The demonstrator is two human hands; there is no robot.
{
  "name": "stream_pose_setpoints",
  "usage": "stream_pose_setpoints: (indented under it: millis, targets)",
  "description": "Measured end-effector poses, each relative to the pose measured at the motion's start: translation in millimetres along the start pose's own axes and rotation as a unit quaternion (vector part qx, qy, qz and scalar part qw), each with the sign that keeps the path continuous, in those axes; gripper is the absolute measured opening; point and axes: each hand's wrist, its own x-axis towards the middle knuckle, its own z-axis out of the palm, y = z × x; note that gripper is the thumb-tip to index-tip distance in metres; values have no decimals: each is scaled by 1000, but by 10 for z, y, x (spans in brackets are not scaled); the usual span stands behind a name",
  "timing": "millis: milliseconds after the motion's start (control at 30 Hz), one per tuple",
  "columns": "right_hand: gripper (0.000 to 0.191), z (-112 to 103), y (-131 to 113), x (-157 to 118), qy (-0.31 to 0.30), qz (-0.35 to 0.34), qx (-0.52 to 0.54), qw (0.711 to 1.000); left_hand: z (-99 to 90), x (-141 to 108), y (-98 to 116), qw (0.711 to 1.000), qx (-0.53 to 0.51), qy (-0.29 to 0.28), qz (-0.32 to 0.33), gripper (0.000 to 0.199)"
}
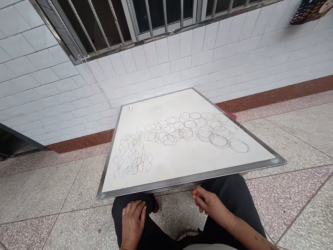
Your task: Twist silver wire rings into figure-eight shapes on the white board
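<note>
My left hand (133, 219) lies flat on my left knee, below the table's near edge, with nothing in it. Over my right thigh, my right hand (208, 203) is closed, its fingers curled in and thumb and forefinger close together; whether anything is between them I cannot make out. Neither hand touches the white tabletop (177, 163). Many thin dark rings (182, 130), like fine wire or cord, overlap across its middle and right. At the left lie several thin loops twisted into figure eights (132, 152).
A small red-and-white object (130, 108) sits at the table's far left corner. The table's metal rim (187, 180) faces my knees. Behind it stands a white tiled wall (156, 69) with a barred window (156, 17). Something pink (231, 115) shows beyond the right edge. The floor is speckled stone (78, 187).
</note>
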Motion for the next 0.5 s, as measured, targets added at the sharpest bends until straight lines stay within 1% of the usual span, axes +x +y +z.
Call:
stream_pose_setpoints:
  millis: [100, 167, 267, 333, 400, 500]
  targets:
    - [20, 50, -156, 49, -21, -28, 4, 999, -21, 0, 2, 1000, 2, -14, 2, 23]
    - [20, 76, -289, 97, -36, -61, -8, 997, -25, -1, 14, 1000, 0, -18, -6, 22]
    - [19, 70, -507, 246, -26, -126, -51, 990, 4, 10, 47, 999, -3, -23, -26, 22]
    - [19, 37, -645, 429, 9, -170, -93, 981, 56, 19, 64, 999, -5, -33, -32, 22]
    - [18, -14, -754, 686, 55, -213, -128, 967, 135, 17, 63, 999, -9, -38, -29, 23]
    - [18, -122, -845, 1148, 134, -214, -168, 953, 281, -15, 21, 999, -26, -24, -36, 24]
